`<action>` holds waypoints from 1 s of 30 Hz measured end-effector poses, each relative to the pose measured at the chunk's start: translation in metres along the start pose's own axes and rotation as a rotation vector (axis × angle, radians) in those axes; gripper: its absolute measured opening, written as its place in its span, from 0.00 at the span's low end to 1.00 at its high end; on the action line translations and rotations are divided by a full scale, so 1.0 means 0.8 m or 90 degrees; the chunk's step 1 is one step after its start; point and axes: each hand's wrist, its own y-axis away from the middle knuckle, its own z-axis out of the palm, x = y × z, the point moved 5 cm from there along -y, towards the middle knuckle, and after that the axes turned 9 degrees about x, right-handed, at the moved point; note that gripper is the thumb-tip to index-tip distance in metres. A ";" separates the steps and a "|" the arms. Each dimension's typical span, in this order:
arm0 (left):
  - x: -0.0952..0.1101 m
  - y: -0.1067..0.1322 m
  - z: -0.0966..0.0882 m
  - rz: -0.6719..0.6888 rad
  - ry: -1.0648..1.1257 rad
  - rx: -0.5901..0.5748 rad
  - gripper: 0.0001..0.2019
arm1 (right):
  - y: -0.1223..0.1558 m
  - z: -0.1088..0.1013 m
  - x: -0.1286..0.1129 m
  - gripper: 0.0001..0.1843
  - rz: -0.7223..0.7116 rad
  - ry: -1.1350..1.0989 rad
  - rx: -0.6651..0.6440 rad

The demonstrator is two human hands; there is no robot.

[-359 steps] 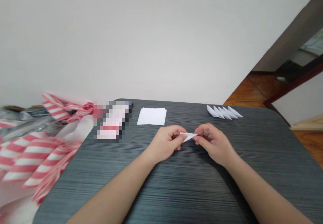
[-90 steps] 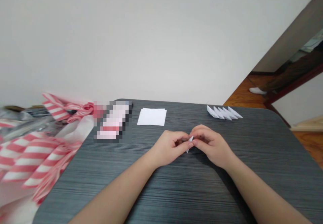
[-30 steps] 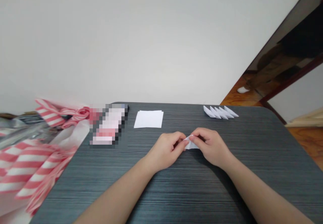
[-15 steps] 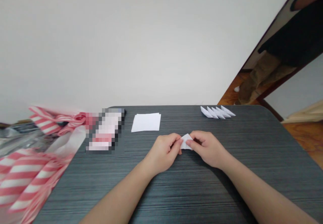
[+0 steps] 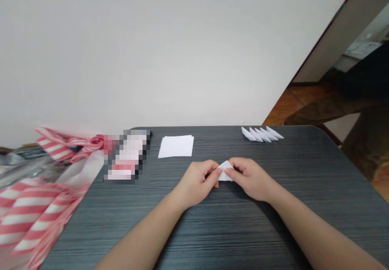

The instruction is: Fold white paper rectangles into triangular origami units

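Observation:
Between my two hands is a small piece of folded white paper (image 5: 225, 173) with a pointed top and a crease down its middle. My left hand (image 5: 199, 183) pinches its left side between thumb and fingers. On the right side my right hand (image 5: 251, 178) grips it the same way, the thumb lying on the front face. Beyond my left hand lies a small stack of white paper sheets (image 5: 176, 146). Several folded white paper pieces (image 5: 261, 134) stand in an overlapping row near the table's back edge, farther right.
The dark wood-grain table (image 5: 212, 237) meets a white wall (image 5: 182, 51). A blurred-out flat object (image 5: 129, 154) lies at its left back corner. Red-and-white striped cloth bags (image 5: 33, 213) sit left of the table. A person in dark clothes (image 5: 364, 75) is at the right.
My hands keep their pinch on the folded paper and have barely shifted. At the right, the person has moved nearer and lower in view.

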 end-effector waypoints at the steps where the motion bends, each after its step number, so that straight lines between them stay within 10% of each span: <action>1: 0.000 0.000 0.000 -0.003 -0.001 -0.001 0.17 | 0.000 0.000 0.000 0.12 -0.002 0.002 0.000; 30: 0.006 0.001 -0.002 -0.017 0.015 -0.042 0.22 | 0.002 0.001 0.002 0.13 0.005 0.004 -0.029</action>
